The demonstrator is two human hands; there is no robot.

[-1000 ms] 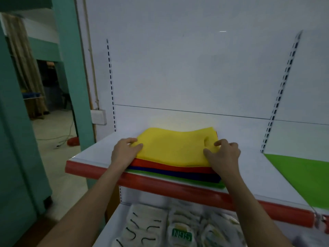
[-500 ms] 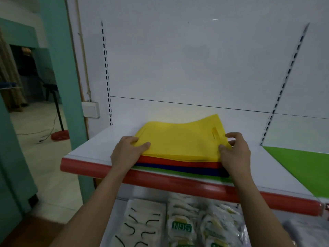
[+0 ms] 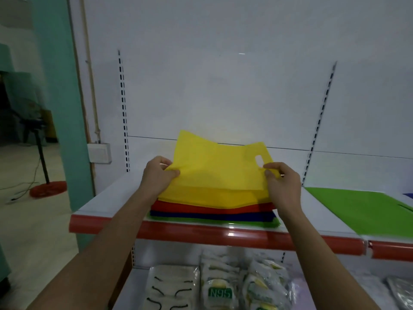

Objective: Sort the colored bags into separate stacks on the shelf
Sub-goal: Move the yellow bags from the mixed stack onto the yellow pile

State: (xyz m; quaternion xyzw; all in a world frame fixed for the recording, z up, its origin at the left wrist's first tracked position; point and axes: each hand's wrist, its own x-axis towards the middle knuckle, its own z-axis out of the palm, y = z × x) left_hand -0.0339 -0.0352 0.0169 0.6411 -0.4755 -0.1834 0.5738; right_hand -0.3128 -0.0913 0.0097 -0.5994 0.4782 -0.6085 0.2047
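Head view: a person's left hand (image 3: 159, 173) and right hand (image 3: 282, 184) each pinch a side edge of the top yellow bag (image 3: 218, 166), thumbs on the upper face and the other fingers curled beneath, with the sheet's far edge tilted up toward the white back panel (image 3: 223, 86) and its near edge low over the pile. The bag's long axis runs left to right between the two hands, its cut-out handle (image 3: 259, 160) just beside the right thumb. Beneath it lie more yellow bags (image 3: 207, 198), then red bags (image 3: 212, 209), dark blue bags (image 3: 212, 217) and a green bag (image 3: 268, 224) at the bottom, all stacked on the shelf (image 3: 116, 193) behind its red front rail (image 3: 223, 236). A separate green stack (image 3: 357, 211) lies on the same shelf well to the right, beyond the right hand, so that hand is the nearer to any place on that side; bare shelf shows to the left of the pile. The sorting appears barely begun, with most colours still in one pile. Packets of masks (image 3: 219, 291) sit on the lower shelf.
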